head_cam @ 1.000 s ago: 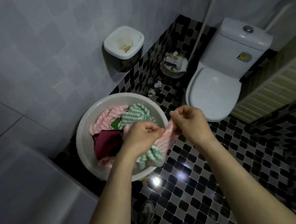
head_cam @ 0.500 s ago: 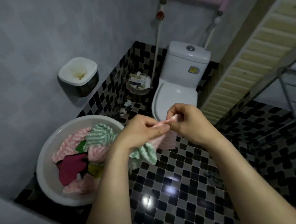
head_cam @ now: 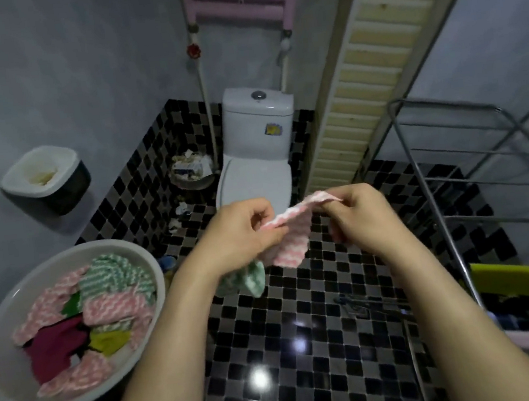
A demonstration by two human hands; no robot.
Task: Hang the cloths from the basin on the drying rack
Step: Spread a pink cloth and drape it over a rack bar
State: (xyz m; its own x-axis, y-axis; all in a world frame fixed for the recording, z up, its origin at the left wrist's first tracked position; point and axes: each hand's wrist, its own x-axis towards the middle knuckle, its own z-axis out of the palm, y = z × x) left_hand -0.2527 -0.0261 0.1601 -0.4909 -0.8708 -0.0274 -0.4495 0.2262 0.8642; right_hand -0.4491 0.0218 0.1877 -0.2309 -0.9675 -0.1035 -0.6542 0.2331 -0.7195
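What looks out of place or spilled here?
Beside the overfull bin left of the toilet, paper scraps lie on the floor, as if spilled from it. Also, a green cloth dangles under the left hand while it and the right hand stretch the pink cloth.

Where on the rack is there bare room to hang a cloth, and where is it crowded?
Rails of the drying rack, right of the slatted panel, are bare. The tiles between basin and rack are free. Crowded: the basin, heaped with cloths; litter by the toilet.
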